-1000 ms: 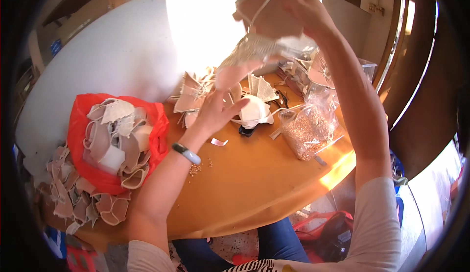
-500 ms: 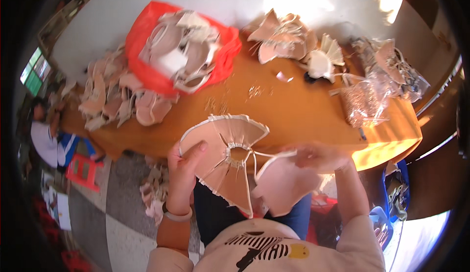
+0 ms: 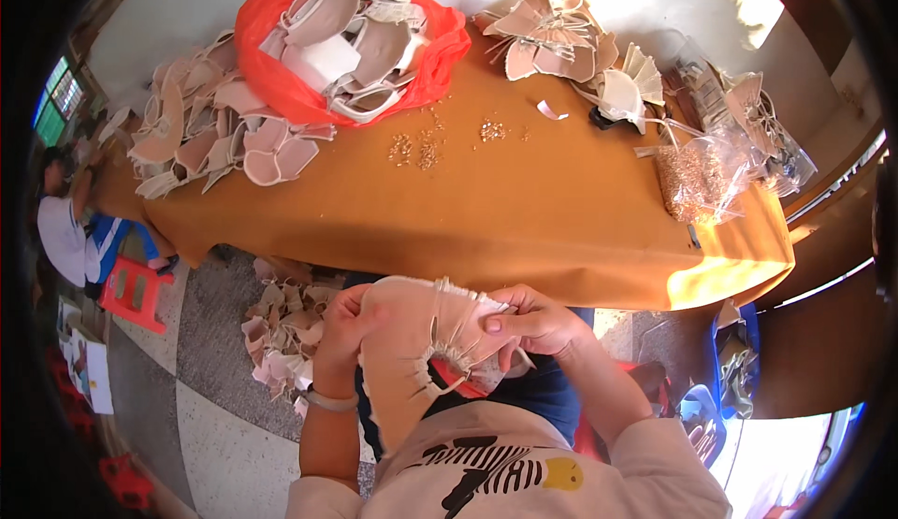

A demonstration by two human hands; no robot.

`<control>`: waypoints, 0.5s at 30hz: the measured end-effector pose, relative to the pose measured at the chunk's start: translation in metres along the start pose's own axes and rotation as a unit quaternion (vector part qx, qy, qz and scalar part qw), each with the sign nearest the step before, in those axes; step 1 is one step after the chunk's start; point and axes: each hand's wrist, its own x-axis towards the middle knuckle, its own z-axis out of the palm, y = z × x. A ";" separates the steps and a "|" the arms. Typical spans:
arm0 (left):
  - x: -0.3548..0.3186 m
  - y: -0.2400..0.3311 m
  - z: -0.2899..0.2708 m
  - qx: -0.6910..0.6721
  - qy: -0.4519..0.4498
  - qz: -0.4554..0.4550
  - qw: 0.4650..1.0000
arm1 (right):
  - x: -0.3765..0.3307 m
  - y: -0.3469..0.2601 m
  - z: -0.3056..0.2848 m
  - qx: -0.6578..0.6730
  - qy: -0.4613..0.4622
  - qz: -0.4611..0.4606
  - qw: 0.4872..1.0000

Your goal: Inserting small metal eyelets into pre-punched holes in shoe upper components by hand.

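A beige bra [image 3: 404,327] is held between both hands over my lap, partly folded, with gathered seams fanning round a rounded gap. My left hand [image 3: 346,330] is closed on its left edge. On the upper right edge, my right hand [image 3: 541,323] pinches it between thumb and fingers. Part of the bra hangs below my left hand, close to my shirt. The far side of the fabric and some fingertips are hidden.
The orange-covered table [image 3: 524,210] holds a red bag [image 3: 257,75] full of bras, a bra pile [image 3: 201,126], small gold pieces [image 3: 428,150] and a clear bag [image 3: 692,182] of more. Scraps [image 3: 281,332] lie on the floor. A person [image 3: 70,234] sits far left by a red stool [image 3: 136,290].
The bra has come down toward my lap and is now folded together. My right hand has moved left, closer to my left hand, from an outstretched part to the upper edge.
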 end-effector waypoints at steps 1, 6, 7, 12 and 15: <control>0.004 -0.009 -0.001 -0.103 0.039 -0.021 0.994 | 0.002 -0.002 0.002 -0.002 0.002 -0.002 1.000; 0.015 -0.071 -0.009 -0.341 0.008 -0.060 0.938 | 0.012 0.000 0.002 0.034 0.061 -0.069 0.995; 0.014 -0.069 0.000 -0.343 0.006 -0.062 0.937 | 0.012 0.002 -0.001 0.013 0.057 -0.075 0.996; -0.015 -0.086 0.022 -0.214 0.059 0.049 0.974 | 0.030 0.024 0.009 0.034 0.135 -0.087 0.986; -0.019 -0.067 0.034 -0.029 0.033 0.161 0.986 | 0.038 0.029 0.015 0.026 0.129 -0.059 0.990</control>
